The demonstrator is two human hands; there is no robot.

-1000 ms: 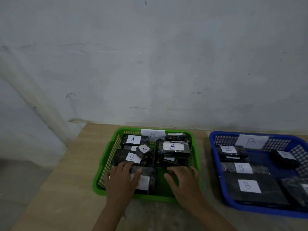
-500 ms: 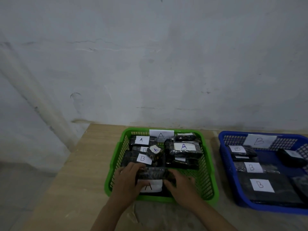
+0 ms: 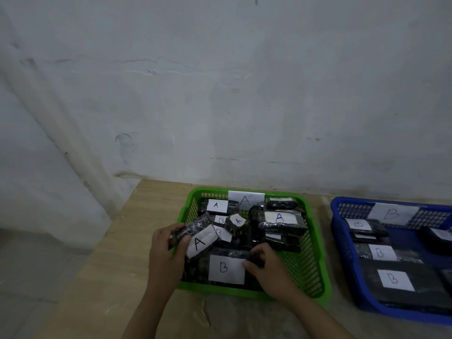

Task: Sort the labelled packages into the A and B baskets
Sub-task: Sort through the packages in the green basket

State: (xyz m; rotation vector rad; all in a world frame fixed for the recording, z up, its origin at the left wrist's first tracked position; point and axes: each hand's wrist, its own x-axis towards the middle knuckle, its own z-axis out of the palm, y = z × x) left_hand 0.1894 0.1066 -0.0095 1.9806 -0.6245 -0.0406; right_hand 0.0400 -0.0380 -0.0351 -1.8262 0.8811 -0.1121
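A green basket marked A holds several black wrapped packages with white A and B labels. My left hand grips a tilted package labelled A over the basket's near left part. My right hand pinches the right edge of a larger package labelled B lying at the basket's front. More packages sit behind, among them a big A one and a small A one. The blue basket marked B stands to the right, with several B packages inside.
Both baskets stand on a wooden table against a pale wall. The table's left edge drops to a grey floor. A narrow strip of bare wood separates the two baskets.
My left hand has lifted the A package up and to the left, tilting it. That uncovered the B package beneath, whose right edge my right hand now pinches. The camera moved closer.
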